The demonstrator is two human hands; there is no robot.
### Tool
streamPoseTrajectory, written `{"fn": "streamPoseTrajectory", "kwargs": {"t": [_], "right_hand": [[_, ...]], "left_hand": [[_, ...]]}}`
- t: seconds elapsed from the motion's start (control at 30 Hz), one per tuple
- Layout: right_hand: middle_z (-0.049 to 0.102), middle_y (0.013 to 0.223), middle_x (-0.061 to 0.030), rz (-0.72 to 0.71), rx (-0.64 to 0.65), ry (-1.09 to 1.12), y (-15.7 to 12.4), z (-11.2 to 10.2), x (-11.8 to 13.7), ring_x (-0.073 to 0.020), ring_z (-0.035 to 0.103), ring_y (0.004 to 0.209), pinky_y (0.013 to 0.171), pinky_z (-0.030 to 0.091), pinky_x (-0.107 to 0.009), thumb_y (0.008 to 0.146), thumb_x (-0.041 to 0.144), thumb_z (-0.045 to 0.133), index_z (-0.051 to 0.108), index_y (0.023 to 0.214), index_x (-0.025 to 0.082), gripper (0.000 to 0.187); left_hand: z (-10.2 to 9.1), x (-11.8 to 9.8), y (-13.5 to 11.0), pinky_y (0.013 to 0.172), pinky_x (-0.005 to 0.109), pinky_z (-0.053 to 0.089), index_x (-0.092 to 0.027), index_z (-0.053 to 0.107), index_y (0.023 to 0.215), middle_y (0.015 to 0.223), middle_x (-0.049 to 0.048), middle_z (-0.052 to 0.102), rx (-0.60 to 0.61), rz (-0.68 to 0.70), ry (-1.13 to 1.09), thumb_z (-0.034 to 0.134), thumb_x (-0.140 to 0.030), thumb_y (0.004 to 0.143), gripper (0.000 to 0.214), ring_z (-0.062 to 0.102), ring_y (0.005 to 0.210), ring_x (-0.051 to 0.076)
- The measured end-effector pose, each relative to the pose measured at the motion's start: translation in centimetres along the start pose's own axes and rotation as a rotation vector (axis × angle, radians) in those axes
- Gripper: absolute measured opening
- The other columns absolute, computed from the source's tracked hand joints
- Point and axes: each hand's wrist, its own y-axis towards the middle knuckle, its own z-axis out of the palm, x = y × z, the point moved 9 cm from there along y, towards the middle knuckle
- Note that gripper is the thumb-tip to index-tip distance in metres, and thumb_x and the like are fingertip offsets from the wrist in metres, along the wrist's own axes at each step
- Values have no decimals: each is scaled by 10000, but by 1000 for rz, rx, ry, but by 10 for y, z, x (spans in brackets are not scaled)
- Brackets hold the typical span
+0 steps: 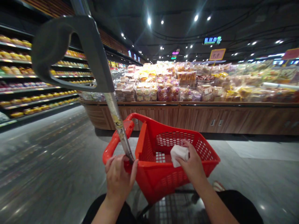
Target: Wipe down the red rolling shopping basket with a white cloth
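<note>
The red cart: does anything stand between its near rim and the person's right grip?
Only the white tissue or cloth, held in the right grip; it overlaps the near rim in view, contact unclear. The metal pole stands farther left, by the left grip.

Bare forearms [217, 199] extended forward, left grip [118, 175] — fingers bent, thumb apart, right grip [192, 161] — pinched

Dark ceiling [179, 34], bright spotlights [149, 21], grey floor [65, 149], wooden counter [198, 115].
</note>
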Motion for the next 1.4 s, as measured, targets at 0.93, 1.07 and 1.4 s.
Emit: {"fn": "streamPoseTrajectory", "kwargs": {"t": [0.93,1.07,1.4], "right_hand": [[535,1300,-130,-331,334,-170,-62,99,63,-251,589,1104,915,503,-360,639,-69,400,537,1276,160,690],[478,1357,-116,-377,371,-152,-65,107,71,-218,531,1179,961,463,-334,625,-84,378,483,1318,164,744],[447,1380,-142,-240,380,-260,-63,106,52,-268,518,1188,949,467,-365,666,-78,385,488,1315,161,699]], "left_hand": [[2,3,1,884,401,426,-202,453,906,747,1,566,-18,2,9,646,-284,749,262,594,708,187],[6,7,2,875,386,430,-191,464,906,755,9,573,-17,9,30,635,-321,760,260,596,716,188],[18,20,1,839,363,440,-190,473,916,761,22,604,16,10,59,625,-337,779,252,585,704,190]]}}
